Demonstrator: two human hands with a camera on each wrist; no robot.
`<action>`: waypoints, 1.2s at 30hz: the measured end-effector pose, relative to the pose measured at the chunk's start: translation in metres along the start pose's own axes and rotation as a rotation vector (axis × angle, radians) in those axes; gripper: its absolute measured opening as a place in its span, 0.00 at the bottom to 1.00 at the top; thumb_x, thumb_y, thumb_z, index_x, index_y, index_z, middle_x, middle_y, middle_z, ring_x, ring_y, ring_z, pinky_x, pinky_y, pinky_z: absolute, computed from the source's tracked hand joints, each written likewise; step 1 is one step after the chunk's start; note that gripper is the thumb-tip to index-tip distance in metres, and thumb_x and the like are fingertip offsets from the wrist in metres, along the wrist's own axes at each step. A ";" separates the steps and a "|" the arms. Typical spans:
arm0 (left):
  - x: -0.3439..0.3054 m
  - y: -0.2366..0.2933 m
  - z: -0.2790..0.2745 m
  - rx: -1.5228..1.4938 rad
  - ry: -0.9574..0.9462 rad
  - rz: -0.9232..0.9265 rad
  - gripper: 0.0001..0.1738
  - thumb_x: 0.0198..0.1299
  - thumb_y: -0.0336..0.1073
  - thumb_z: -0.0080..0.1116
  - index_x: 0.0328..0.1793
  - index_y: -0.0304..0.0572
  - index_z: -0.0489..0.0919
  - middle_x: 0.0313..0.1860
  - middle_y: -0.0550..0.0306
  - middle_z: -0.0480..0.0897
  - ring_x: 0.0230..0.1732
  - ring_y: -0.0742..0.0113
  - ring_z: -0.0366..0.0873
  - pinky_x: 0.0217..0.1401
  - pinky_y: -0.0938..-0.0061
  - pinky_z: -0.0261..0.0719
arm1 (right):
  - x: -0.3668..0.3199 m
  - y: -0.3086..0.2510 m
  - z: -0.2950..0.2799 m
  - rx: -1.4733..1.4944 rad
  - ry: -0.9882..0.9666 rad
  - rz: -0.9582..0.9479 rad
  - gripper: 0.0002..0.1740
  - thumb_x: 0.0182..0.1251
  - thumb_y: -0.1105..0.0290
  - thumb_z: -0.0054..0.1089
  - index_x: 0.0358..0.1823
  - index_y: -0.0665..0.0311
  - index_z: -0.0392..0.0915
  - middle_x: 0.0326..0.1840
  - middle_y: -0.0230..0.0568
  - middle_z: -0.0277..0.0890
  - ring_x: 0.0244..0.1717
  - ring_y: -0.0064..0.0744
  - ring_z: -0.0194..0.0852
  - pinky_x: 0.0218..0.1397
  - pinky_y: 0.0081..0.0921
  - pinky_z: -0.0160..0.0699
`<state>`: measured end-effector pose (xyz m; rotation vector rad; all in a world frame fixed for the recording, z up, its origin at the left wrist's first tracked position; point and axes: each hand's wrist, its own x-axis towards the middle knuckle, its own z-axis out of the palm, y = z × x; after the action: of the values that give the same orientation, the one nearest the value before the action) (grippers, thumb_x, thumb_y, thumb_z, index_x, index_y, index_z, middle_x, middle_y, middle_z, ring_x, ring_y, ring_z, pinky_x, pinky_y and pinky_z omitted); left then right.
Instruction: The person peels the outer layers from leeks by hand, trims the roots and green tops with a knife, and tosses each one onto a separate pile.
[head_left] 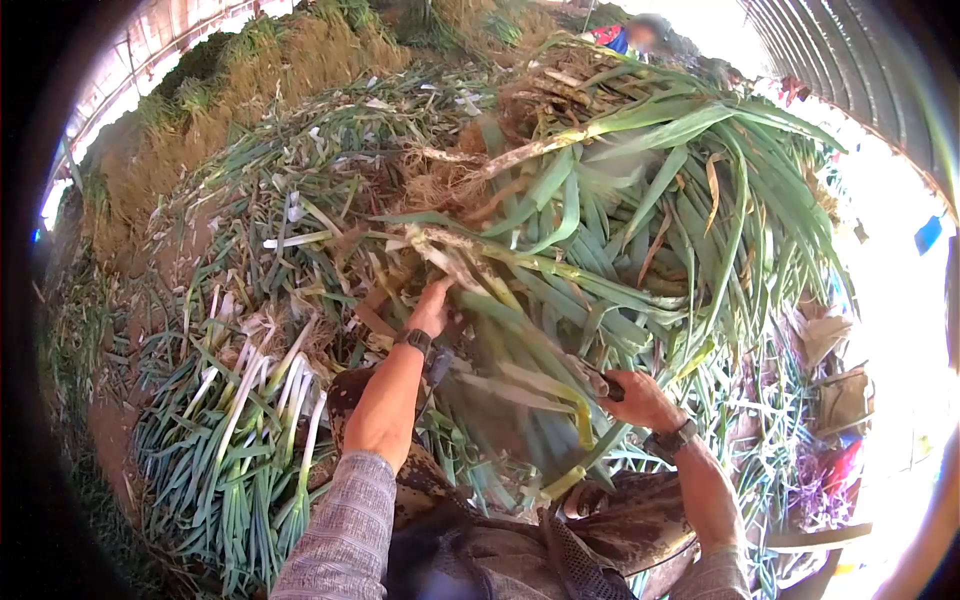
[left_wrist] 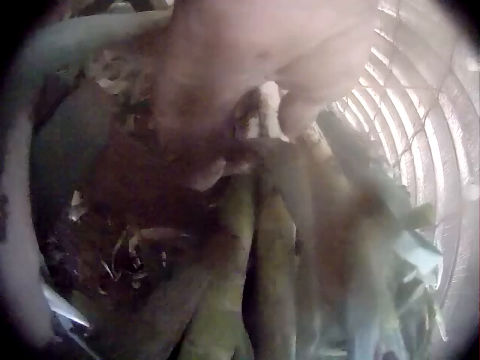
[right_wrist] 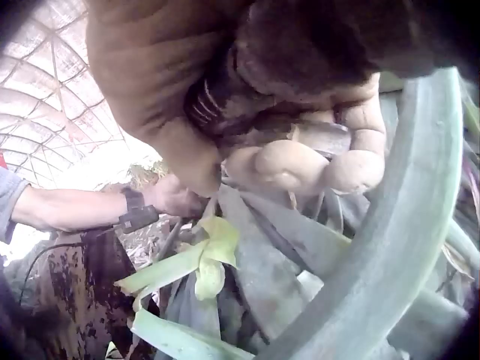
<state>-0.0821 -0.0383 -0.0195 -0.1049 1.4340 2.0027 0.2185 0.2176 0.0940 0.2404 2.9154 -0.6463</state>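
Observation:
My left hand [head_left: 430, 308] grips a leek [head_left: 510, 322] by its pale lower stem, close to the root end. From there its long green leaves slant down to the right across my lap, partly blurred. In the left wrist view the fingers [left_wrist: 206, 174] curl over several stems [left_wrist: 274, 232]. Near the leaf ends, my right hand [head_left: 645, 402] holds a small tool with a dark ribbed handle [right_wrist: 217, 101] and a short metal part [right_wrist: 322, 136]. Its fingers [right_wrist: 285, 165] are curled round it, with broad leaves [right_wrist: 375, 247] just below; the tool's far end is hidden.
A big heap of untrimmed leeks [head_left: 680, 220] rises ahead and to the right. Trimmed leeks with white stems [head_left: 245, 395] lie at the left. Leaf scraps [head_left: 250, 180] cover the ground. Another person [head_left: 640, 38] is at the far back, beneath a ribbed roof [head_left: 850, 70].

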 end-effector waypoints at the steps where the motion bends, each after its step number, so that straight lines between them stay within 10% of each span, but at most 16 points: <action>1: -0.009 0.007 0.006 -0.052 -0.041 0.008 0.30 0.73 0.53 0.49 0.75 0.47 0.68 0.76 0.49 0.60 0.67 0.55 0.65 0.56 0.54 0.73 | -0.002 0.000 0.000 0.027 0.006 0.004 0.17 0.63 0.56 0.61 0.47 0.60 0.82 0.32 0.54 0.81 0.35 0.57 0.81 0.40 0.46 0.78; 2: -0.014 0.010 0.013 -0.144 -0.017 -0.016 0.16 0.60 0.50 0.67 0.48 0.55 0.77 0.38 0.64 0.79 0.39 0.68 0.76 0.31 0.66 0.71 | -0.005 0.000 -0.001 0.006 0.018 0.008 0.17 0.64 0.56 0.61 0.47 0.59 0.82 0.30 0.52 0.82 0.33 0.55 0.81 0.38 0.44 0.79; 3: -0.010 0.008 0.010 -0.144 -0.018 -0.016 0.16 0.60 0.50 0.67 0.48 0.55 0.77 0.38 0.64 0.79 0.39 0.68 0.76 0.31 0.66 0.71 | -0.006 0.003 0.001 0.006 0.019 0.009 0.17 0.64 0.56 0.61 0.47 0.59 0.82 0.30 0.52 0.82 0.33 0.55 0.81 0.38 0.44 0.79; 5: 0.000 -0.007 0.000 -0.040 -0.150 -0.034 0.29 0.66 0.55 0.60 0.67 0.50 0.77 0.68 0.51 0.70 0.65 0.55 0.67 0.57 0.56 0.71 | -0.012 0.015 0.008 -0.028 0.060 -0.048 0.16 0.65 0.56 0.60 0.45 0.60 0.82 0.28 0.49 0.81 0.29 0.51 0.81 0.35 0.43 0.79; 7: -0.013 -0.003 0.000 0.045 -0.052 0.026 0.35 0.61 0.55 0.66 0.69 0.43 0.76 0.78 0.47 0.61 0.79 0.50 0.51 0.79 0.51 0.47 | -0.020 -0.001 0.002 -0.027 0.044 0.024 0.16 0.62 0.57 0.64 0.38 0.64 0.79 0.21 0.51 0.76 0.25 0.55 0.77 0.31 0.45 0.75; 13: -0.049 -0.012 0.000 0.197 0.183 0.033 0.39 0.59 0.55 0.68 0.70 0.39 0.72 0.72 0.43 0.67 0.74 0.48 0.60 0.72 0.39 0.59 | -0.020 -0.012 0.020 -0.155 0.011 -0.093 0.17 0.64 0.54 0.61 0.41 0.62 0.82 0.23 0.51 0.78 0.27 0.56 0.79 0.34 0.48 0.76; 16: -0.051 -0.027 -0.001 -0.050 0.066 0.115 0.31 0.60 0.54 0.67 0.58 0.38 0.75 0.52 0.53 0.79 0.54 0.53 0.78 0.47 0.45 0.80 | -0.005 -0.035 0.016 -0.139 -0.020 0.023 0.15 0.66 0.58 0.51 0.39 0.62 0.80 0.32 0.55 0.81 0.37 0.60 0.81 0.43 0.51 0.77; 23: -0.077 -0.042 0.004 0.204 0.351 -0.064 0.39 0.65 0.52 0.61 0.73 0.30 0.66 0.69 0.40 0.68 0.62 0.48 0.73 0.54 0.53 0.80 | 0.080 -0.046 0.025 -0.303 -0.127 -0.124 0.16 0.54 0.59 0.59 0.40 0.59 0.83 0.37 0.54 0.82 0.43 0.59 0.80 0.48 0.51 0.78; 27: -0.010 -0.117 -0.073 0.478 -0.105 0.411 0.34 0.68 0.50 0.57 0.72 0.32 0.68 0.64 0.41 0.71 0.52 0.50 0.78 0.48 0.52 0.82 | 0.115 -0.059 0.019 -0.138 0.060 -0.082 0.20 0.56 0.54 0.62 0.44 0.59 0.84 0.39 0.53 0.83 0.44 0.56 0.82 0.48 0.46 0.79; 29: -0.068 -0.073 -0.036 -0.090 0.028 0.050 0.24 0.62 0.36 0.62 0.64 0.42 0.76 0.45 0.49 0.83 0.50 0.52 0.81 0.53 0.58 0.79 | 0.128 -0.066 0.011 -0.123 0.068 0.025 0.22 0.56 0.55 0.57 0.49 0.56 0.83 0.47 0.53 0.83 0.50 0.55 0.81 0.56 0.47 0.78; 32: -0.009 -0.120 -0.083 0.233 -0.042 0.472 0.30 0.71 0.50 0.54 0.71 0.38 0.70 0.64 0.45 0.70 0.52 0.53 0.77 0.51 0.52 0.80 | 0.129 -0.064 0.021 -0.096 0.321 0.012 0.22 0.55 0.55 0.66 0.47 0.62 0.83 0.39 0.57 0.83 0.45 0.58 0.81 0.50 0.47 0.78; 36: -0.076 -0.019 -0.025 -0.462 0.322 0.108 0.19 0.66 0.42 0.58 0.60 0.46 0.78 0.41 0.58 0.81 0.42 0.55 0.79 0.48 0.59 0.79 | 0.094 -0.057 0.017 -0.224 0.031 -0.013 0.19 0.58 0.57 0.62 0.44 0.62 0.81 0.38 0.57 0.82 0.42 0.60 0.81 0.47 0.48 0.78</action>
<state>-0.0205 -0.0921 -0.0126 -0.5829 1.1477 2.4614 0.1175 0.1706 0.0855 0.2065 2.9875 -0.3148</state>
